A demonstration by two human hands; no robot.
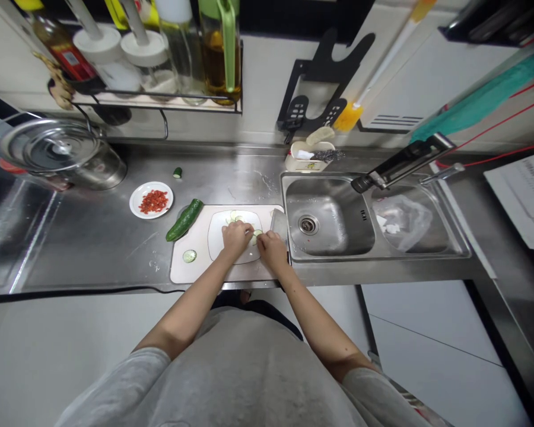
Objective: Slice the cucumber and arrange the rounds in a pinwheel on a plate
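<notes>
Over a white square plate [216, 238] on the cutting board [196, 272], my left hand [235, 238] and my right hand [273, 254] almost meet. Both hands have their fingertips closed on a thin cucumber slice [257, 233] between them. More pale slices lie at the plate's far side, partly hidden by my left hand. A cleaver [279, 222] rests on the board's right edge, just beyond my right hand. The rest of a cucumber [185, 220] lies across the board's left corner, and a single cut round [189, 256] sits below it.
A white dish of chopped red pieces [136, 209] and a cucumber end [177, 172] stand on the steel counter to the left. A lidded pot [102, 169] is farther left. The double sink [338, 256] borders the board on the right; bottles [222, 71] line a rack above.
</notes>
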